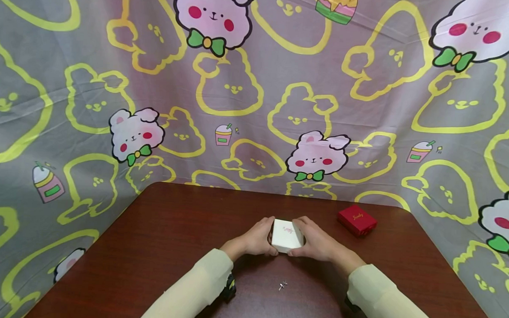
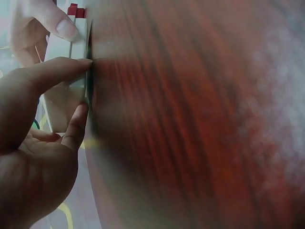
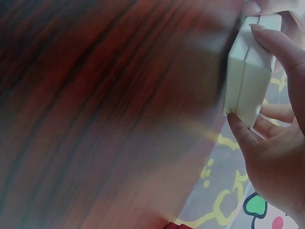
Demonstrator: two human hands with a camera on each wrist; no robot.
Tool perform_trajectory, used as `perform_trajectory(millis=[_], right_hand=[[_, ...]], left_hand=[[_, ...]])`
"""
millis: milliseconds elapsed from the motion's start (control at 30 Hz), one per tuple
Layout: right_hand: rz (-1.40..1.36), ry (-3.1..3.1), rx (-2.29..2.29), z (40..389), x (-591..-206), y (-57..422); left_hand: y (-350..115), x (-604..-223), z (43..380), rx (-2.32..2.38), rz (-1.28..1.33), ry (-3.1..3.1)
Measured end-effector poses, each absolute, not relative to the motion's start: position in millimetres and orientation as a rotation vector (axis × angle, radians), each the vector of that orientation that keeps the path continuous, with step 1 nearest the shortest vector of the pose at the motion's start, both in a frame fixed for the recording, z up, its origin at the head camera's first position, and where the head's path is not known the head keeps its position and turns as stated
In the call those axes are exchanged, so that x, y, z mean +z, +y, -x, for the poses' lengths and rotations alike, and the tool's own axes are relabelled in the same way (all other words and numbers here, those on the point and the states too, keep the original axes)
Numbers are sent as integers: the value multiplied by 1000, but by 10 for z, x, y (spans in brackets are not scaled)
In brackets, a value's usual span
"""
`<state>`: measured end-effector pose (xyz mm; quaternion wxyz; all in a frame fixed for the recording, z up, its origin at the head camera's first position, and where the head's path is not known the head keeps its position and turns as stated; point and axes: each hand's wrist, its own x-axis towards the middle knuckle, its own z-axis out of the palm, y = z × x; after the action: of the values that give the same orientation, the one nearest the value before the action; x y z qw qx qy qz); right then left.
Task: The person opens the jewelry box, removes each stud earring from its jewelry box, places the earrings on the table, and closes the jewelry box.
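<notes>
A small white lidded box [image 1: 283, 239] with faint pink lettering on top is between my two hands on the dark wooden table. My left hand [image 1: 258, 237] grips its left side, with the thumb at the near edge and fingers round the side. From the right, my right hand [image 1: 315, 240] grips the opposite side, thumb at the near corner. A seam between lid and base runs along the box's side [image 3: 248, 71] in the right wrist view. In front of the box lies a pair of tiny silvery pieces [image 1: 282, 286], too small to identify.
A red box [image 1: 357, 220] with gold lettering sits at the back right of the table [image 1: 171, 249]. Behind and at both sides hangs a grey cloth [image 1: 257, 93] printed with yellow outlines and white rabbits.
</notes>
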<state>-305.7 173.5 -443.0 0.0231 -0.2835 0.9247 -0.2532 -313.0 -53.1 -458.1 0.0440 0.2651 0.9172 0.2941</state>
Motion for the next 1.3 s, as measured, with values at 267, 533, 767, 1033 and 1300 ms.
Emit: perform_trajectory(millis=[267,533,767,1033,1300], right_hand=[[891,2845,-773,3049,-4435,1726],[921,2852,-765,3055,-4404,1711],[919,2861,-715,3073,-4387,1692],[893,2854,-629,3050,-4336,1678],[863,2849,-575,3063,-4243,1667]], left_hand=[[-538,-4593,3132,891,-764,2768],[-580,-4567,3149,961,-768,2678],[-584,-4560,3138,998,-758,2639],[-598,-4626,3119,1044,-790,2570],[-627,-4579,3131,965,-832,2578]])
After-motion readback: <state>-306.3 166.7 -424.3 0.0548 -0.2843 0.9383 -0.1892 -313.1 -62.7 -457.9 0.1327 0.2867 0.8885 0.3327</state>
